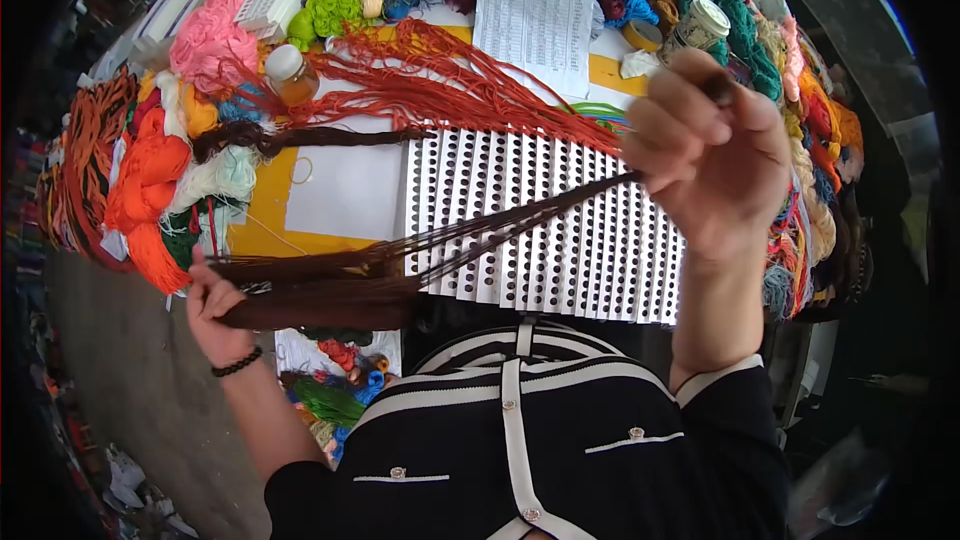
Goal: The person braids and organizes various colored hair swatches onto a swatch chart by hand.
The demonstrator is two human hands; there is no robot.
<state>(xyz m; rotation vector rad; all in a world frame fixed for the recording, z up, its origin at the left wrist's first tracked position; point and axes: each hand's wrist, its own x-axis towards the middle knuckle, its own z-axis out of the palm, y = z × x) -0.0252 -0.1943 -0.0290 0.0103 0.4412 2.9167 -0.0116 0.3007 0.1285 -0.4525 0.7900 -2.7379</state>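
Note:
A hank of dark brown thread (pixel 330 290) stretches between my two hands above the table's front edge. At the left, my left hand (pixel 212 302) is closed around the thick end of the bundle. My right hand (pixel 705 155) is raised higher at the right, its fingers closed on a thin pulled-out section of the same thread. Beneath the thread lie white cards with rows of punched holes (pixel 540 230), laid side by side. Long red-orange threads (pixel 450 80) spread across the table behind them. A dark brown twisted strand (pixel 330 137) rests left of the cards.
A lidded jar of amber liquid (pixel 291 77) stands behind the brown strand. Coloured yarn hanks, such as pink (pixel 215 38) and orange (pixel 143 175), line the table's sides. A printed sheet (pixel 535 20) lies at the back, near a patterned cup (pixel 702 26) and yellow tape roll (pixel 642 35).

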